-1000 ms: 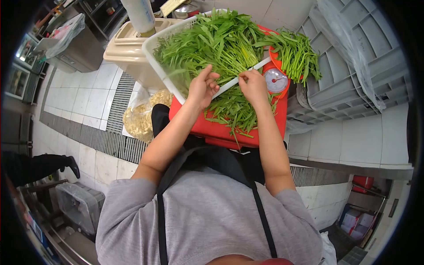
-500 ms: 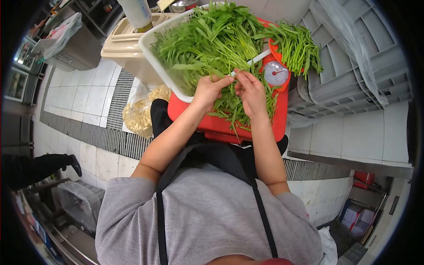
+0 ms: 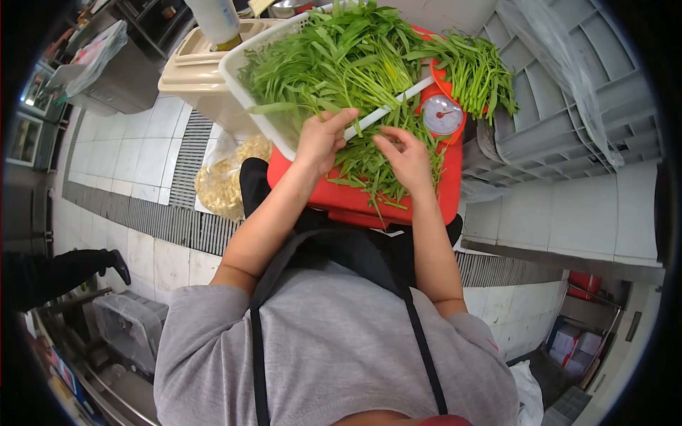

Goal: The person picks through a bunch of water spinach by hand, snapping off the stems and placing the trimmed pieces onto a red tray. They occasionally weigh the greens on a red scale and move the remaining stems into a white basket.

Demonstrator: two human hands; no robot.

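A white basket (image 3: 249, 96) heaped with green leafy stems (image 3: 334, 57) rests on a red crate (image 3: 355, 202). My left hand (image 3: 321, 142) lies at the basket's near rim, its fingers curled over stems there. My right hand (image 3: 408, 160) is spread over a smaller pile of loose greens (image 3: 369, 170) lying on the red crate, fingers apart and touching the leaves. A small red kitchen scale (image 3: 442, 113) stands just beyond my right hand, with another bunch of greens (image 3: 479, 74) in its pan.
A beige lidded bin (image 3: 195, 67) stands left of the basket. A clear bag of pale trimmings (image 3: 224, 184) lies on the tiled floor. Grey plastic crates (image 3: 568, 92) are stacked at the right. Another person's dark sleeve (image 3: 64, 270) shows at the far left.
My two hands, pinched together on a stem half a second ago, have parted. The left went to the basket rim, the right dropped flat onto the loose greens.
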